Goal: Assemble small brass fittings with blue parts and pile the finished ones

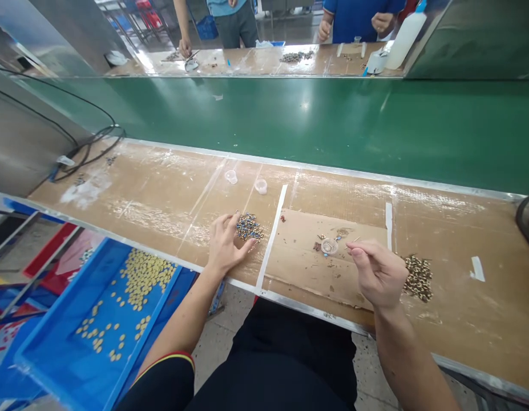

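My left hand [225, 244] rests at the edge of a pile of small brass-and-blue metal parts [249, 227], its thumb and fingers apart around the near side. Nothing shows between its fingertips. My right hand [379, 273] is closed in a pinch on a thin stick [353, 244], which points toward a small clear plastic cup [329, 246]. The cup stands on a cardboard sheet [298, 262] stained with brown smears, and a few tiny parts lie around it. Beside my right wrist is a second pile of small brass-coloured parts [414, 278].
Two more small plastic cups [261, 186] lie behind my left hand. A green conveyor belt [290, 120] runs behind the bench, with two people at the far side. Black cables [87, 153] coil at left. A blue tray [54, 365] holds yellow discs below the bench.
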A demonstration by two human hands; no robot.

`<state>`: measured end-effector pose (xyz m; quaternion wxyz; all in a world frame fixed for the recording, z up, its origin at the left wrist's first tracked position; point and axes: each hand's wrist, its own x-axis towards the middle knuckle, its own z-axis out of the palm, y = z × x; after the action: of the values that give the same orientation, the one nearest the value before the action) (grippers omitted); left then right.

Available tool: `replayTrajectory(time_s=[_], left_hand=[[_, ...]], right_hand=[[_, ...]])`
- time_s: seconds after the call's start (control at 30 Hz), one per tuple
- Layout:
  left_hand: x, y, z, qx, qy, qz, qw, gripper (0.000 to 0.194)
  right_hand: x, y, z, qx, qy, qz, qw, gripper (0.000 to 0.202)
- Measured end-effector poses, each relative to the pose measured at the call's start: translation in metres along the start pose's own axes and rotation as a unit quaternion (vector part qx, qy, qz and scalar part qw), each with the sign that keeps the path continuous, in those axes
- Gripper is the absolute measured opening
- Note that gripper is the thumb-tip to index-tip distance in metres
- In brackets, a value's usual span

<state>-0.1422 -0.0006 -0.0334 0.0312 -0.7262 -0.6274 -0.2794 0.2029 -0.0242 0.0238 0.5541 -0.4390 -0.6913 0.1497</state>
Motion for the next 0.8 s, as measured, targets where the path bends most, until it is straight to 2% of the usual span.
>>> replayTrajectory(time_s=[0.03, 0.1, 0.17, 0.23, 0.37, 0.47, 0.67, 0.8], left_hand=[[0.003, 0.003, 0.001, 0.008, -0.039, 0.011, 0.999, 0.073], [0.010, 0.010, 0.004, 0.029, -0.116, 0.022, 0.993, 0.079], [0.017, 0.016, 0.009, 0.047, -0.170, 0.021, 0.984, 0.073], [0.023, 0.020, 0.014, 0.055, -0.192, 0.023, 0.980, 0.062], [0.030, 0.014, 0.019, 0.038, -0.167, 0.053, 0.984, 0.041], [0.032, -0.007, 0.019, 0.022, -0.143, 0.060, 0.988, 0.037], [0.035, -0.064, 0.007, 0.016, -0.088, -0.022, 0.996, 0.040], [0.036, -0.074, 0.005, 0.018, -0.074, -0.033, 0.997, 0.040]], right_hand=[[0.000, 0.000, 0.000, 0.000, -0.002, 0.004, 1.000, 0.015], [0.000, 0.000, 0.001, -0.004, -0.010, 0.006, 1.000, 0.015], [0.002, 0.000, 0.003, -0.008, -0.024, -0.003, 1.000, 0.014], [0.004, 0.000, 0.005, -0.010, -0.035, -0.020, 0.999, 0.014], [0.008, 0.003, 0.007, -0.011, -0.041, -0.027, 0.999, 0.016], [0.009, 0.004, 0.006, -0.013, -0.038, -0.028, 0.999, 0.017], [0.011, 0.003, 0.006, -0.029, -0.045, -0.059, 0.997, 0.016], [0.010, 0.004, 0.006, -0.025, -0.057, -0.072, 0.996, 0.016]])
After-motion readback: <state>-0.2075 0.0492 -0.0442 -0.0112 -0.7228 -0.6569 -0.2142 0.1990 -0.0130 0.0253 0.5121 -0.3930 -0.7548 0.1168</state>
